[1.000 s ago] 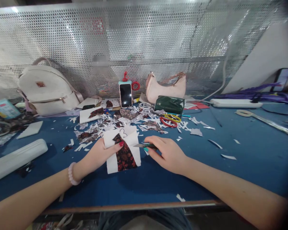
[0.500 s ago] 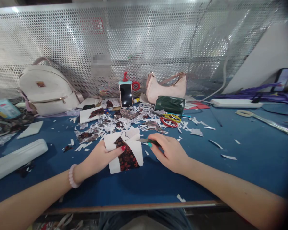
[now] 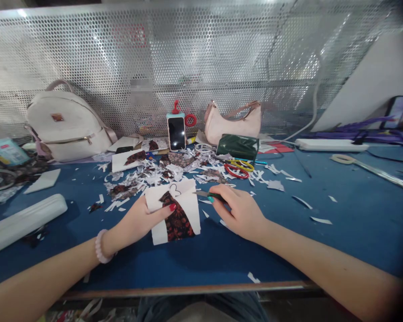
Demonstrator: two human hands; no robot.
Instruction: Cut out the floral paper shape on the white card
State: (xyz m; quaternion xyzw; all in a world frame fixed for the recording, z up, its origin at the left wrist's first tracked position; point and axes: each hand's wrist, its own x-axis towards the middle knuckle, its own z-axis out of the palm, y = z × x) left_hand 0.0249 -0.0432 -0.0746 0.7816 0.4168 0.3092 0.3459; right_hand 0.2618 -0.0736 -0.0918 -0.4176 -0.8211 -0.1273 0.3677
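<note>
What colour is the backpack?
The backpack is cream white; the head view shows it best.

White paper piece [image 3: 177,210] with dark red floral-patterned patch down its middle is held tilted just above the blue tabletop [image 3: 339,232], near centre of the scene. A black heart outline is drawn on its far upper edge. The left side of the paper is pinched by the left hand [image 3: 139,219], thumb on the patterned part. Small scissors [image 3: 206,195], green-handled with a thin metal blade, are gripped in the right hand [image 3: 242,212], just right of the paper, blade pointed left and touching the paper's far right edge.
</note>
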